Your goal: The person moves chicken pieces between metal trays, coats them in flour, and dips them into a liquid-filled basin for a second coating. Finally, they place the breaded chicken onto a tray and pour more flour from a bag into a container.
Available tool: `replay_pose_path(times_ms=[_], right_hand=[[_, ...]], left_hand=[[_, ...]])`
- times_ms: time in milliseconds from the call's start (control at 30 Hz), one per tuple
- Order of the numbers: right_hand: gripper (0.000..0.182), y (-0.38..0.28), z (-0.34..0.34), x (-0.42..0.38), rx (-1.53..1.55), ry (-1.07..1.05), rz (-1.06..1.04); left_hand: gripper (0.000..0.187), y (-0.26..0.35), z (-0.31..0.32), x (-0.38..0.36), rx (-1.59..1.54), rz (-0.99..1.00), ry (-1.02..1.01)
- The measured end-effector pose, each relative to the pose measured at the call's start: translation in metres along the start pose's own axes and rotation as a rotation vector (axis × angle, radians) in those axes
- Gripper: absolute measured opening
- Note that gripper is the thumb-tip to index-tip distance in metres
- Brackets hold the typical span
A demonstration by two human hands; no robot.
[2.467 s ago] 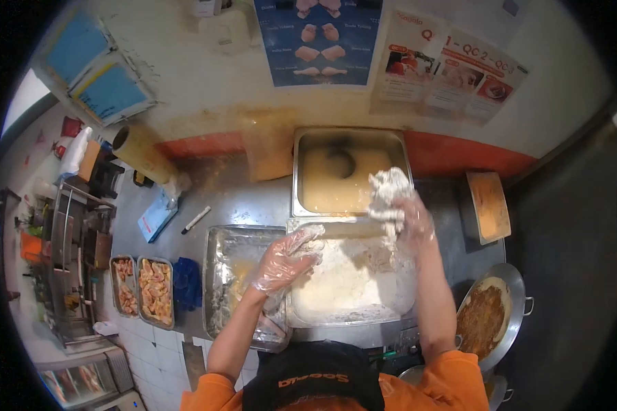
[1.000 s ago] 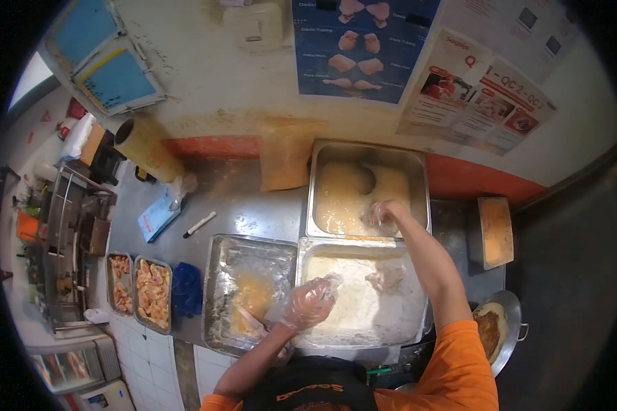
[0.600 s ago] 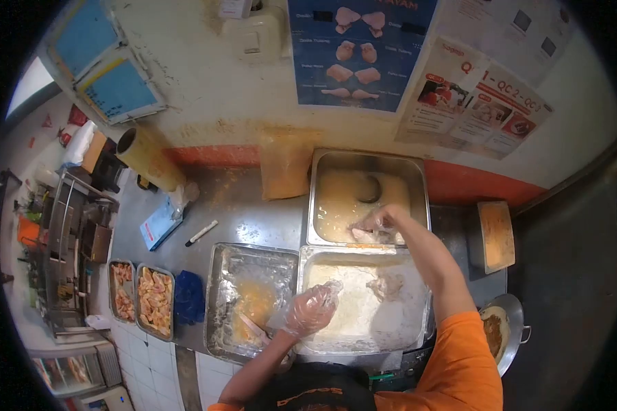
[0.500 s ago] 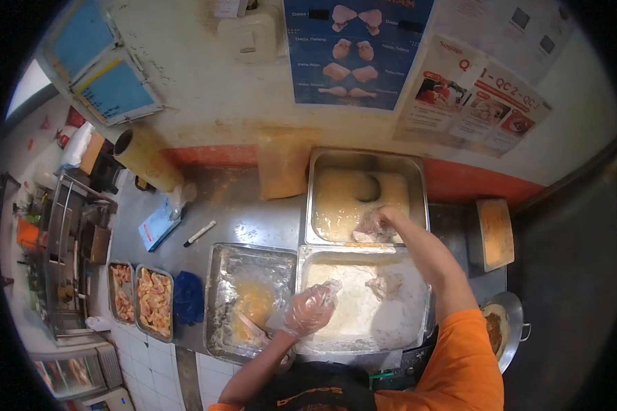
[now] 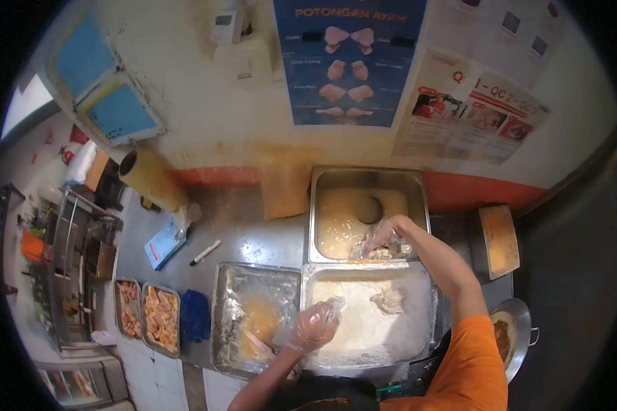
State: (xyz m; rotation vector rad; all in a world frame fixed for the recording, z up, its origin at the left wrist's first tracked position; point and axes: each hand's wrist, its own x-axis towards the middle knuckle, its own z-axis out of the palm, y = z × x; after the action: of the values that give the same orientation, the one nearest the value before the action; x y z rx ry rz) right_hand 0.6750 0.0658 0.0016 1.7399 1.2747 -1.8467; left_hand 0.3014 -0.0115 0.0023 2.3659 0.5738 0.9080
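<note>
My right hand (image 5: 385, 236), in a clear plastic glove, is at the near rim of the steel batter pan (image 5: 313, 219). Its fingers are closed on a wet chicken piece (image 5: 379, 253), partly hidden by the glove. A dark round ladle bowl (image 5: 368, 209) sits in the pale batter. My left hand (image 5: 315, 327), also gloved, hovers over the left edge of the flour pan (image 5: 370, 358). Its fingers are curled together with floury tips; whether anything is in them is hidden. One flour-coated chicken piece (image 5: 389, 299) lies on the flour.
Left of the flour stands a floury tray (image 5: 225, 322) with yellowish liquid and a pale handle. Two trays of raw chicken (image 5: 161, 318), a blue bag (image 5: 195, 315), a marker (image 5: 205, 253) and a blue box (image 5: 164, 243) are further left. At right are a crumb-filled container (image 5: 500, 240) and a wok (image 5: 521, 342).
The camera view has tilted up, so everything sits lower. My right hand has brought the chicken piece to the batter pan's near rim. My left hand stays about where it was.
</note>
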Motion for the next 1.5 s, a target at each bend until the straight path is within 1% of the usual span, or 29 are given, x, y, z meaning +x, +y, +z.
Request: replay_pose_path(times_ms=[33, 133, 167, 233, 267, 333, 367, 467, 533, 600, 667, 733, 767, 800, 833, 867, 933, 1000, 1033, 1100, 1133, 1167, 1233, 1333, 1367, 1433, 1500], right_hand=[[0.066, 0.002, -0.001, 0.006, 0.004, -0.004, -0.038], [0.071, 0.011, -0.006, 0.04, 0.01, -0.026, -0.156], [0.075, -0.001, -0.004, 0.03, 0.123, -0.08, -0.072], [0.073, -0.022, -0.005, 0.018, 0.015, -0.004, -0.082], [0.072, -0.029, -0.004, 0.015, -0.042, 0.029, -0.086], [0.071, -0.036, 0.0, 0.007, 0.116, 0.075, -0.109], [0.07, -0.038, 0.001, 0.007, 0.196, 0.099, -0.118], [0.068, -0.015, -0.013, 0.091, 0.023, 0.148, -0.132], [0.069, -0.022, -0.009, 0.096, 0.044, 0.148, -0.134], [0.072, -0.043, -0.008, 0.08, 0.001, 0.152, -0.123], [0.077, -0.073, -0.007, 0.037, -0.107, 0.156, -0.099], [0.061, -0.063, -0.001, 0.048, 0.035, 0.191, -0.126], [0.054, -0.06, 0.0, 0.051, 0.106, 0.209, -0.139], [0.055, -0.058, -0.001, 0.054, 0.173, 0.151, -0.135], [0.057, -0.068, 0.001, 0.04, 0.24, 0.094, -0.132], [0.058, -0.074, 0.001, 0.031, 0.306, 0.038, -0.129], [0.061, -0.076, 0.008, 0.03, 0.389, 0.087, -0.063], [0.077, -0.079, 0.01, 0.027, 0.327, 0.089, -0.052], [0.092, -0.084, 0.006, 0.022, 0.22, 0.066, -0.073], [0.106, -0.089, 0.001, 0.019, 0.082, 0.025, -0.12], [0.105, -0.09, 0.0, 0.02, 0.049, 0.006, -0.147], [0.104, -0.091, -0.001, 0.019, 0.015, -0.013, -0.173], [0.101, -0.093, -0.001, 0.014, -0.009, 0.0, -0.161], [0.098, -0.102, 0.004, -0.004, -0.046, 0.048, -0.133], [0.096, -0.104, 0.004, -0.009, -0.059, 0.07, -0.123], [0.09, -0.103, 0.007, -0.011, -0.093, 0.155, -0.103], [0.081, -0.101, 0.006, -0.018, -0.058, 0.162, -0.107]], left_hand=[[0.03, 0.0, 0.0, 0.0, -0.001, -0.018, -0.017], [0.038, 0.003, -0.006, 0.005, 0.081, 0.029, -0.115], [0.04, 0.001, -0.004, 0.002, 0.048, 0.013, -0.114], [0.043, -0.005, 0.003, -0.004, -0.015, -0.03, -0.102], [0.044, -0.005, 0.003, -0.004, -0.005, -0.007, -0.093], [0.047, -0.003, 0.001, -0.002, 0.015, 0.035, -0.075], [0.049, -0.001, -0.001, 0.0, 0.011, 0.022, -0.064], [0.053, 0.003, -0.003, 0.004, -0.006, 0.006, -0.039], [0.055, 0.002, -0.002, 0.004, -0.024, 0.018, -0.043], [0.035, 0.002, -0.002, 0.006, 0.029, 0.1, -0.015], [0.025, 0.001, -0.003, 0.006, 0.062, 0.109, -0.012], [0.026, 0.002, -0.003, 0.004, 0.057, 0.051, -0.045], [0.027, 0.004, -0.003, 0.006, 0.008, 0.013, -0.041], [0.028, 0.007, -0.005, 0.008, -0.042, -0.026, -0.035], [0.029, 0.009, -0.007, 0.01, -0.091, -0.064, -0.03], [0.034, 0.007, -0.007, 0.01, -0.082, -0.056, -0.036], [0.043, 0.004, -0.004, 0.006, -0.07, -0.046, -0.052], [0.037, 0.004, -0.004, 0.006, -0.091, -0.024, -0.004], [0.034, 0.004, -0.003, 0.006, -0.102, -0.014, 0.02], [0.032, 0.001, 0.002, 0.002, -0.097, 0.003, 0.05], [0.032, 0.001, 0.002, 0.002, -0.095, 0.012, 0.066], [0.031, 0.002, 0.001, 0.002, -0.104, -0.019, 0.051], [0.03, 0.005, -0.003, 0.004, -0.122, -0.081, 0.022], [0.028, 0.004, 0.0, 0.002, -0.118, -0.087, 0.036], [0.027, 0.005, -0.002, 0.002, -0.133, -0.127, 0.016], [0.026, 0.011, -0.006, 0.002, -0.164, -0.205, -0.025], [0.025, 0.013, -0.008, 0.005, -0.184, -0.221, -0.017]])
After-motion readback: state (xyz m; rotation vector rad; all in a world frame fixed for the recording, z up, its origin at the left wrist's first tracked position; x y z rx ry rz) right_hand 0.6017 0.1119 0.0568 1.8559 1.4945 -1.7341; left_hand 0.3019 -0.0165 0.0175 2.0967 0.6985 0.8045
